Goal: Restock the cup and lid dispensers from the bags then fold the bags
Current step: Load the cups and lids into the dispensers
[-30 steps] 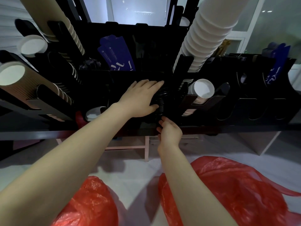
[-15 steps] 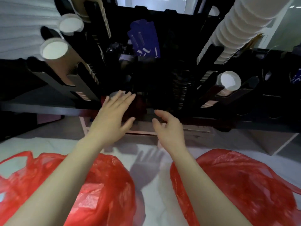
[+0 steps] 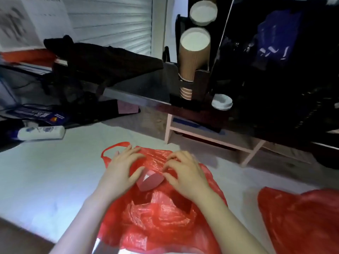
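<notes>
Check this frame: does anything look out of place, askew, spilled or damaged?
Nothing looks spilled or damaged. One thing is askew: a white bottle lies on its side at the left edge of the white surface, beside clutter. The centre red bag is merely crumpled.

Dim, motion-blurred, wide-angle warped edges

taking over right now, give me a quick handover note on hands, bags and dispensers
Left hand: flat on the near red bag, fingers spread.
Right hand: fingers curved on the same bag; a pinch cannot be confirmed.
Second red bag lies crumpled to the right, untouched.
Cup dispenser holds brown ripple cups; a white lid sits beside its base.
Done: this dispenser looks stocked.
Left: fold both bags; neither is folded yet.
</notes>
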A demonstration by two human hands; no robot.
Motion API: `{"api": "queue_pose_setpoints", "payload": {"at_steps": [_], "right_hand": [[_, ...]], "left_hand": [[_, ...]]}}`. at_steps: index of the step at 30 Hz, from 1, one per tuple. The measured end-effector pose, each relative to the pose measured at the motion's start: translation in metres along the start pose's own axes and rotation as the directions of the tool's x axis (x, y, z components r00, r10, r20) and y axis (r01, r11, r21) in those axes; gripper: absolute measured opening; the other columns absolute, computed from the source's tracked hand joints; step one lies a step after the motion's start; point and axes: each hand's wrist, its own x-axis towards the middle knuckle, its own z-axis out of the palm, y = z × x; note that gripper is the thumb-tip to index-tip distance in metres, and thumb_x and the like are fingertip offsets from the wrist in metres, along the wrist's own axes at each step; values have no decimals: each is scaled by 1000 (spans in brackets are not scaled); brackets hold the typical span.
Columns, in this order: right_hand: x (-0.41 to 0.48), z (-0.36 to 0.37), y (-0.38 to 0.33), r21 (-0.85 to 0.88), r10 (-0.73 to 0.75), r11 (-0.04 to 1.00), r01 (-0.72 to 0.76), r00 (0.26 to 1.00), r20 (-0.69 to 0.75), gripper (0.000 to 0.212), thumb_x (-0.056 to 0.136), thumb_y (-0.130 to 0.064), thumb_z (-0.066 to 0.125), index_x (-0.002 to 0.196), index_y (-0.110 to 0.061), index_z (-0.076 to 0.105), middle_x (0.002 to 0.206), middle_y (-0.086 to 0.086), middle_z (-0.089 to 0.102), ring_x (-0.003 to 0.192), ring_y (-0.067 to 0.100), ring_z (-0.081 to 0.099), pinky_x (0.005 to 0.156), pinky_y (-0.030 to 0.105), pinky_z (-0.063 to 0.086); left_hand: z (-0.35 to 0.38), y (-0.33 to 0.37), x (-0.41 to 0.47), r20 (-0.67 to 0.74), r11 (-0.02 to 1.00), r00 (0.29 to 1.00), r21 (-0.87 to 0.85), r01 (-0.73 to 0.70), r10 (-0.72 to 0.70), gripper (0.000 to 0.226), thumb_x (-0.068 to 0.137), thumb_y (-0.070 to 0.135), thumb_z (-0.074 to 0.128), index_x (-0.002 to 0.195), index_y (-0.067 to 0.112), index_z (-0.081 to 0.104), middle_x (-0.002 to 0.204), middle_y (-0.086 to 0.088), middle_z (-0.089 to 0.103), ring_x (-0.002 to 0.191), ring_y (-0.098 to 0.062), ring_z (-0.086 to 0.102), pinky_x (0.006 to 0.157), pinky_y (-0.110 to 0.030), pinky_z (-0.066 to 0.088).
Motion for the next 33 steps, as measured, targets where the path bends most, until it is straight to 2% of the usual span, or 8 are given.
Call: {"api": "queue_pose_setpoints", "payload": {"at_steps": [3, 8, 11, 16, 23, 28, 31, 33], "right_hand": [[-4, 15, -12, 28, -61, 998, 63, 996, -61, 9, 77, -25, 71, 82, -18, 67, 93, -2, 57, 92, 20, 51, 82, 31, 42], [-12, 32, -20, 13, -111, 993, 114, 982, -152, 5, 76, -25, 71, 77, -21, 69, 73, -10, 64, 69, 14, 59, 62, 26, 50], [-8, 33, -16, -77, -68, 995, 65, 997, -48, 14, 73, -23, 76, 86, -21, 73, 92, -8, 68, 84, 19, 62, 73, 32, 53], [10, 32, -14, -139, 38, 990, -32, 999, 36, 41, 75, -28, 71, 116, -28, 66, 123, -9, 60, 115, 19, 53, 94, 40, 46], [39, 47, 1, -236, 142, 970, -53, 915, 378, 87, 73, -40, 72, 144, -43, 21, 157, -12, 8, 143, 16, 8, 116, 40, 20], [70, 62, 2, -248, 132, 969, -14, 876, 463, 103, 65, -45, 77, 146, -36, 14, 157, -7, 3, 142, 21, 10, 114, 42, 25], [79, 70, 4, -236, 103, 972, 12, 879, 465, 110, 61, -48, 79, 146, -36, 11, 154, -9, 10, 140, 20, 14, 110, 41, 29], [80, 74, 6, -250, 91, 968, 33, 879, 468, 107, 64, -43, 78, 146, -39, 10, 153, -8, 13, 138, 21, 18, 108, 41, 32]], "left_hand": [[-1, -18, -11, -5, 998, 1000, -67, 7, -8, 35, 83, 21, 69, 116, 17, 59, 143, 1, 45, 136, -20, 36, 111, -48, 28], [-5, -35, -15, -61, 974, 993, -196, -111, 101, 10, 77, 15, 59, 86, 20, 59, 136, 6, 48, 130, -19, 43, 107, -39, 33], [2, -45, -10, 39, 997, 998, -58, -50, 52, 21, 80, 24, 67, 101, 22, 69, 145, -2, 42, 139, -27, 30, 112, -51, 24], [16, -61, 2, 197, 988, 975, 128, 82, -106, 75, 78, 58, 63, 143, 28, 40, 159, 0, 14, 146, -25, 9, 116, -46, 11], [22, -77, 24, 332, 993, 936, 29, 115, -118, 113, 54, 80, 53, 149, 25, 25, 156, 4, 24, 143, -14, 21, 115, -42, 20], [25, -94, 40, 325, 983, 938, -91, 159, -121, 93, 68, 53, 75, 145, 23, 33, 146, 8, 41, 133, -12, 39, 108, -35, 32], [27, -100, 44, 343, 916, 928, -310, 256, -143, 58, 77, 33, 75, 129, 28, 50, 127, 12, 56, 118, -5, 52, 97, -20, 38], [32, -99, 44, 404, 858, 910, -431, 279, -93, 30, 83, 20, 69, 109, 32, 61, 110, 10, 66, 102, -2, 59, 90, -23, 44]]}}
